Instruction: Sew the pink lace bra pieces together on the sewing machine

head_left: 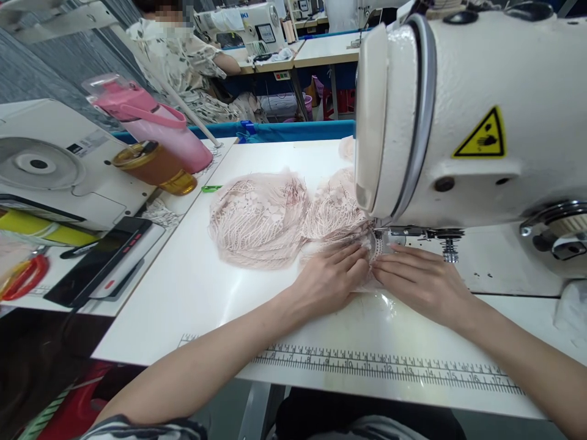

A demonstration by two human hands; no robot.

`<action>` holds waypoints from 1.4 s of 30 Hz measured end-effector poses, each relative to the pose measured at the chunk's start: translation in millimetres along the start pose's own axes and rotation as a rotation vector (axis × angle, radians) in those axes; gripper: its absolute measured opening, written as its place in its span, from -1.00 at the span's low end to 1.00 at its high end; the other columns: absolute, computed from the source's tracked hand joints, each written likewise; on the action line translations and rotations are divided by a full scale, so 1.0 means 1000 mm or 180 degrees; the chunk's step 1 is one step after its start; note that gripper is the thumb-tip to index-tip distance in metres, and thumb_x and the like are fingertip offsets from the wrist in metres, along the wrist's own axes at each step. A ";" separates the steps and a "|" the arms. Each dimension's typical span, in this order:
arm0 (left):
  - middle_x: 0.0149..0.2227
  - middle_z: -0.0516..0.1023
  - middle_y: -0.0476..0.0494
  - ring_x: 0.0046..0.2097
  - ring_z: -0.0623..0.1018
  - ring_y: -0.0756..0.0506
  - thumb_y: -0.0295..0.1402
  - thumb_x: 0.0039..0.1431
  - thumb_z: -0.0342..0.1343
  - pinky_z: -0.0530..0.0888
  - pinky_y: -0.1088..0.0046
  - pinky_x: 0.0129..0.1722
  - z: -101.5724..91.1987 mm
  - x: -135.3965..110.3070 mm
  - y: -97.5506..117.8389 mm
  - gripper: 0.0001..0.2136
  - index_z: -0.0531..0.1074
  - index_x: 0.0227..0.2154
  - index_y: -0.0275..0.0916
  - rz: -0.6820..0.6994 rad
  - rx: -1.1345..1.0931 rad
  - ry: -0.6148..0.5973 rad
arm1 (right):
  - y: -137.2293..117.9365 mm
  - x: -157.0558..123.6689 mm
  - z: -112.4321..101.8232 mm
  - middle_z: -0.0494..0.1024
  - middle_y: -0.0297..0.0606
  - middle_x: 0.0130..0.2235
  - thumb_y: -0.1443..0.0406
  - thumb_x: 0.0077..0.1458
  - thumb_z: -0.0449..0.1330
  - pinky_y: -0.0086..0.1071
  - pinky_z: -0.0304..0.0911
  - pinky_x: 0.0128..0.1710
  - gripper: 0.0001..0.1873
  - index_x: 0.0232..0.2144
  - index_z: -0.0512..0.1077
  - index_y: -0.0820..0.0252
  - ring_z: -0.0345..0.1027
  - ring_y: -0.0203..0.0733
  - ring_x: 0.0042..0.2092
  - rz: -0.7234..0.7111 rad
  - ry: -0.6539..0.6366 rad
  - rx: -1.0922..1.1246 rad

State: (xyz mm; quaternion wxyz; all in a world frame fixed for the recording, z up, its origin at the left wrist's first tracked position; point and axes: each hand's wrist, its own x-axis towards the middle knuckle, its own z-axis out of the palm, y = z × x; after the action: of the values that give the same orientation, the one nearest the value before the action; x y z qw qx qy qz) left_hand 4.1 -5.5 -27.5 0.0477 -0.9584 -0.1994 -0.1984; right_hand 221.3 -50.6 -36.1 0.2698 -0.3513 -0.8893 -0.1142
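A pale pink lace bra (259, 220) with rounded cups lies on the white table, its right end running under the sewing machine's (394, 122) needle area. My left hand (332, 275) rests flat on the lace just left of the presser foot, fingers stretched out and side by side. From the right, my right hand (422, 281) lies with its fingers extended, the tips touching the light edge band (376, 245) in front of the foot. Both hands press from above. The needle itself and the lace behind the machine head are hidden.
A printed ruler (389, 368) runs along the table's front edge. To the left are a pink bottle (160, 125), an amber cup (156, 168), a black device (101, 260) and red-handled scissors (27, 278). Behind, a person (178, 67) sits near another sewing machine (243, 27).
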 end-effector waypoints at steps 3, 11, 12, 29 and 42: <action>0.01 0.52 -0.26 0.08 0.50 -0.14 -0.41 0.27 -0.06 0.47 0.31 0.09 0.002 0.000 -0.002 -0.80 0.43 -0.20 -0.39 -0.0071 0.0019 0.0002 | -0.001 -0.001 0.004 0.59 -0.30 -0.12 0.52 0.13 0.12 -0.33 0.40 -0.06 -0.77 -0.23 0.49 0.19 0.46 -0.25 -0.10 0.0037 -0.0028 -0.0041; 0.04 0.50 -0.27 0.09 0.49 -0.15 -0.43 0.26 -0.08 0.50 0.33 0.05 0.003 0.001 -0.002 -0.77 0.43 -0.16 -0.41 -0.0205 0.0040 -0.0021 | 0.001 -0.001 0.005 0.59 -0.29 -0.10 0.49 0.17 0.09 -0.35 0.42 -0.18 -0.71 -0.20 0.51 0.08 0.46 -0.19 -0.07 0.0320 -0.0237 0.0152; 0.04 0.49 -0.28 0.09 0.49 -0.16 -0.43 0.25 -0.08 0.50 0.32 0.05 0.003 0.001 -0.002 -0.77 0.42 -0.16 -0.42 -0.0214 0.0057 -0.0021 | 0.002 -0.001 0.004 0.59 -0.30 -0.10 0.49 0.17 0.08 -0.34 0.42 -0.16 -0.71 -0.20 0.51 0.08 0.46 -0.20 -0.07 0.0310 -0.0245 0.0119; 0.12 0.41 -0.33 0.15 0.42 -0.24 -0.27 0.28 -0.07 0.45 0.19 0.09 0.005 0.003 0.003 -0.58 0.33 0.12 -0.38 -0.0280 0.0191 -0.0309 | 0.012 -0.004 0.004 0.58 -0.29 -0.08 0.51 0.14 0.08 -0.28 0.31 -0.05 -0.70 -0.12 0.46 0.18 0.42 -0.21 -0.04 0.0392 -0.0248 -0.0266; 0.15 0.38 -0.29 0.21 0.35 -0.25 -0.28 0.24 -0.03 0.38 0.15 0.14 0.009 0.005 0.001 -0.57 0.31 0.15 -0.30 -0.0417 0.0071 -0.0414 | 0.021 -0.005 0.006 0.55 -0.24 -0.06 0.40 0.21 0.02 -0.30 0.34 -0.16 -0.69 -0.09 0.47 0.10 0.45 -0.21 -0.16 0.0648 -0.0347 -0.0153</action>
State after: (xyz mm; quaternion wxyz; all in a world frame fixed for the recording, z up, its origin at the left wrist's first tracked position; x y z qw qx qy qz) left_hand 12.0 -2.9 -33.3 0.0322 -0.9536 -0.2665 -0.1362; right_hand 236.5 -35.7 -43.6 0.2228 -0.4517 -0.8594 -0.0882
